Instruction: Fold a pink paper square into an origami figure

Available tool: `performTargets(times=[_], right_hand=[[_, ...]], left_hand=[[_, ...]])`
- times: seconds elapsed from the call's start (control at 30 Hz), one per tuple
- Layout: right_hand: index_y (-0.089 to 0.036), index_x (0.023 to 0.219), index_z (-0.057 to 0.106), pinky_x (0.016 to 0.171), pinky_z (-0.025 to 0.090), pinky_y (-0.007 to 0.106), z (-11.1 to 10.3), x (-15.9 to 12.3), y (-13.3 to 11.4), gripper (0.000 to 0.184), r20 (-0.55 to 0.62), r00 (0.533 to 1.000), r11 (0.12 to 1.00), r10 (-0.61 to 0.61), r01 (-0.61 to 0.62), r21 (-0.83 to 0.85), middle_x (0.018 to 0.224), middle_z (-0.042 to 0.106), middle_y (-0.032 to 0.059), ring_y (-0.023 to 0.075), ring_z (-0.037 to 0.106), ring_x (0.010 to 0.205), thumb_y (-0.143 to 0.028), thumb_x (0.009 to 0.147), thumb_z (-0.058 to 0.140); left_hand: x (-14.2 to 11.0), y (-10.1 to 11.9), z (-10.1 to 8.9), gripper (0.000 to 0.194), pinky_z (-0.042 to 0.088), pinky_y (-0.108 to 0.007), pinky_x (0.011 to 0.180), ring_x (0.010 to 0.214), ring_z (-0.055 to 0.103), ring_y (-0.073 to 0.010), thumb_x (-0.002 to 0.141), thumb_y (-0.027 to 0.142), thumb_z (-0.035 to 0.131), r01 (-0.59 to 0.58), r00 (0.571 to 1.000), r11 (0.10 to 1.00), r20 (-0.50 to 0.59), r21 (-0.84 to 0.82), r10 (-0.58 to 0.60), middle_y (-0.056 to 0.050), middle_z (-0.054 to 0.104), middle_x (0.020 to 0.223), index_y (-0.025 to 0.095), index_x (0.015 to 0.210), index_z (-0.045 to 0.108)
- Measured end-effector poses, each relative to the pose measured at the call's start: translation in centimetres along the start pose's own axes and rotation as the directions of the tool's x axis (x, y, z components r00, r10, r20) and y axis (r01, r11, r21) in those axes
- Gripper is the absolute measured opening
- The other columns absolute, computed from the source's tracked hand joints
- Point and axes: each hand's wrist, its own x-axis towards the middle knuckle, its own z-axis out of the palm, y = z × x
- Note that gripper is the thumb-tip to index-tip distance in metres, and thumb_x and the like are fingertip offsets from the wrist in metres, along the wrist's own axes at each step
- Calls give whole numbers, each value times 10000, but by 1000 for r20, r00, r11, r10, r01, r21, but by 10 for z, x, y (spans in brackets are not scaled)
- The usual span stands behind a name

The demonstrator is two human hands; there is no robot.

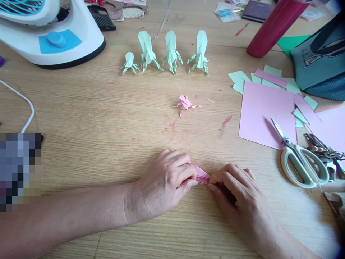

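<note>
Both hands rest on the wooden tabletop [81, 118] near its near edge, pinching a small folded piece of pink paper [201, 176] between them. The left hand [167, 180] has its fingers [185, 172] pressed together on the left end of the paper; the right hand [234, 187] has its fingertips [215, 178] clamped on the right end. The paper lies low, at or just above the wood.

Toward the middle of the tabletop sits a small pink origami figure [185, 104], well apart from the hands. Beyond it, in a row toward the far edge, stand four pale green origami figures [169, 52], the leftmost one smaller than the rest.

By the right edge lies a pink paper sheet [265, 115] with green and pink paper scraps [269, 77] behind it. White-handled scissors [302, 160] lie across the sheet's near right corner, with a bunch of keys [323, 153] just beside them. A dark red bottle [272, 28] stands near the far right corner, next to a grey-blue bag [320, 61]. At the far left corner stands a white and blue desk fan [51, 32], and a white cable [25, 104] runs along the left edge.
</note>
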Motion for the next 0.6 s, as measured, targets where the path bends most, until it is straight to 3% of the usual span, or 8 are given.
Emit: performTargets(times=[0.37,0.6], right_hand=[[-207,944,592,732,361,349,-1,-3,0,116,-7,1000,1000,-3,3,12,859,577,29,182,533,772,-136,983,509],[-204,878,622,725,338,352,2,3,-9,106,-43,998,999,49,-49,6,816,586,20,177,525,744,-248,972,599]], left_hand=[[6,8,0,135,319,-337,714,784,520,-183,875,130,554,100,992,991,66,91,-106,-20,597,817,167,757,608],[5,8,2,135,322,-341,723,792,522,-184,875,111,534,81,996,994,32,80,-83,-22,599,823,169,775,603]])
